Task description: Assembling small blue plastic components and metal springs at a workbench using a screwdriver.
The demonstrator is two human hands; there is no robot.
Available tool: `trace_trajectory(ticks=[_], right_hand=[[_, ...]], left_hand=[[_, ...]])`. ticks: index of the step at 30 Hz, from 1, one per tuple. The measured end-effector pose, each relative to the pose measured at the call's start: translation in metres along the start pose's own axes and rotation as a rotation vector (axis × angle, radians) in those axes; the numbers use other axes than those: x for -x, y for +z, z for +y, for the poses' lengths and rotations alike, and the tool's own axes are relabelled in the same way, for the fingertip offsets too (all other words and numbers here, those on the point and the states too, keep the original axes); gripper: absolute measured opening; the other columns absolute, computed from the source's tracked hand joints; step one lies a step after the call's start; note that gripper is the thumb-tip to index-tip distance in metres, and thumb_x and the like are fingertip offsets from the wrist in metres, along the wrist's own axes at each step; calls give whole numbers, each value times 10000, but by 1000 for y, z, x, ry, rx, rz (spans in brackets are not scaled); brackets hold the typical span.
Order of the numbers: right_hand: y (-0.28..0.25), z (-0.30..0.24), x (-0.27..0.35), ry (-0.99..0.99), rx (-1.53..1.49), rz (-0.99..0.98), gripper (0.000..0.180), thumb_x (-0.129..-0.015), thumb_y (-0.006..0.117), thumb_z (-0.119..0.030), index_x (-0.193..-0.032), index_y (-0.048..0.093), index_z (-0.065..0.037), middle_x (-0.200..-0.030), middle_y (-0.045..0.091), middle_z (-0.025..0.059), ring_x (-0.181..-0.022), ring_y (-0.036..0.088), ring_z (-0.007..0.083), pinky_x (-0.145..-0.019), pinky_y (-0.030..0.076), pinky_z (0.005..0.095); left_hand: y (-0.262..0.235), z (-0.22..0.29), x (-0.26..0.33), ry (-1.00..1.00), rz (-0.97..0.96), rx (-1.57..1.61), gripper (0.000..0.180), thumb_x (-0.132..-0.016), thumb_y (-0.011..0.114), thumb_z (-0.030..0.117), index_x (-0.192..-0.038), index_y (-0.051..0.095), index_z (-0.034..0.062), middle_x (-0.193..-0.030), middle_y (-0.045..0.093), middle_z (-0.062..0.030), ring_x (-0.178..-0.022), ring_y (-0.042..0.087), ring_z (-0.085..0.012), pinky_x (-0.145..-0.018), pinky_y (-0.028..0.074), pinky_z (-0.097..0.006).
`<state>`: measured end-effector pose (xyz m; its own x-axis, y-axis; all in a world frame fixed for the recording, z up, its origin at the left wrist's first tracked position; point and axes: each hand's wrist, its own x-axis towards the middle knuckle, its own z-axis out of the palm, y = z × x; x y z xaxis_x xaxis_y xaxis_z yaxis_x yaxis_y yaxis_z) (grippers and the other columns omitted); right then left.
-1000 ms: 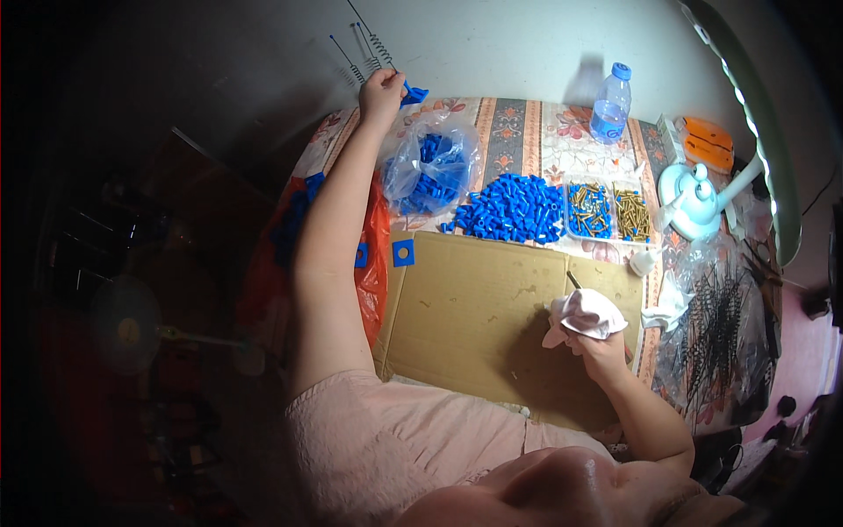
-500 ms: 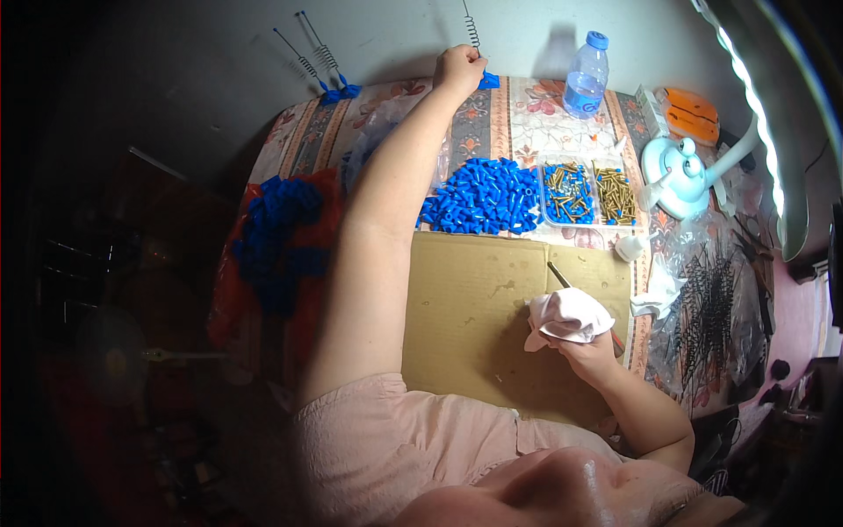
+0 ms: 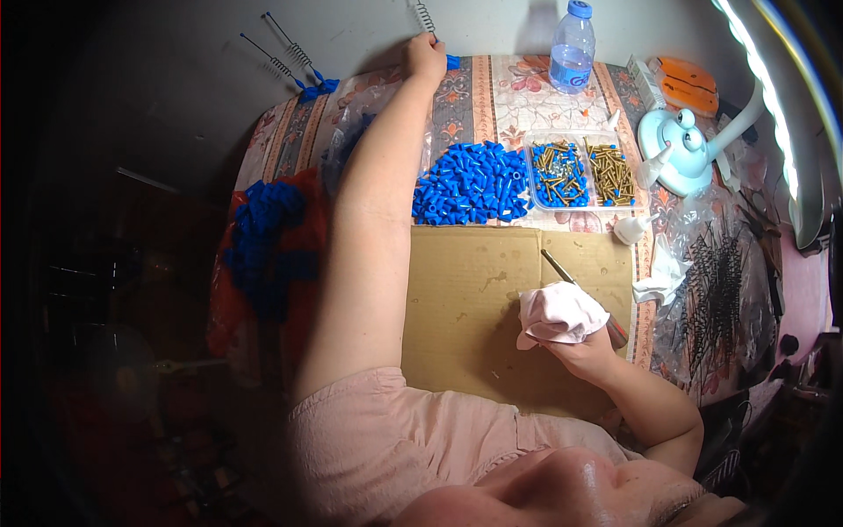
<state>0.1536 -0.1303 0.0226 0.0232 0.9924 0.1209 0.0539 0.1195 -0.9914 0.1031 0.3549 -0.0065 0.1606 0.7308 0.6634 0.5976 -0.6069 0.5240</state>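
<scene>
At the far edge of the table, my left hand (image 3: 425, 60) is closed around the lower part of a black spring-coil rod (image 3: 425, 16). A blue base (image 3: 452, 62) shows beside the fingers; the rod's top runs out of the picture. My right hand (image 3: 587, 353) grips a bunched pale pink cloth (image 3: 564, 314) above the cardboard. Partly hidden under cloth and hand, a screwdriver (image 3: 558, 265) lies on the cardboard sheet (image 3: 465, 299). Two similar spring rods (image 3: 294, 53) on blue bases stand against the wall, left of my left hand.
Blue cone-shaped caps (image 3: 474, 183) are heaped beyond the cardboard. Beside them sits a clear divided box (image 3: 587, 209) of brass pieces. A water bottle (image 3: 572, 53), a lamp base (image 3: 674, 154), a small white bottle (image 3: 629, 230) and black springs (image 3: 713, 290) are around. Blue parts (image 3: 268, 228) lie on red plastic.
My left hand has shifted a little left along the table's far edge with the spring rod. The right hand keeps hold of the cloth. The whole view has shifted slightly.
</scene>
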Motion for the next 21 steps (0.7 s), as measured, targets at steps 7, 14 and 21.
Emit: trace_trajectory(ticks=[7, 14, 21], right_hand=[[2, -4, -1, 35, -21, 7, 248, -725, 676, -76, -942, 561, -47, -925, 558, 56, -840, 548, 177, -761, 429, 300], [7, -13, -4, 15, -47, 62, 218, -734, 673, -80, -915, 556, -47, -888, 561, 49, -813, 544, 168, -741, 427, 294], [7, -21, -11, -35, -11, 16, 107, -758, 639, -76, -793, 539, -63, -754, 547, 33, -729, 520, 173, -675, 405, 291]], left_hand=[[-8, -12, -6, -17, -33, 23, 135, -676, 656, 119, -725, 622, -2, -659, 627, -137, -597, 615, -219, -580, 477, -335], [-23, -20, 3, -164, -300, -73, 249, -677, 683, 247, -848, 651, 69, -818, 659, -92, -797, 629, -241, -738, 491, -346], [-26, -11, 15, -126, -328, -257, 261, -676, 698, 294, -897, 669, 158, -952, 641, -66, -908, 603, -248, -775, 486, -373]])
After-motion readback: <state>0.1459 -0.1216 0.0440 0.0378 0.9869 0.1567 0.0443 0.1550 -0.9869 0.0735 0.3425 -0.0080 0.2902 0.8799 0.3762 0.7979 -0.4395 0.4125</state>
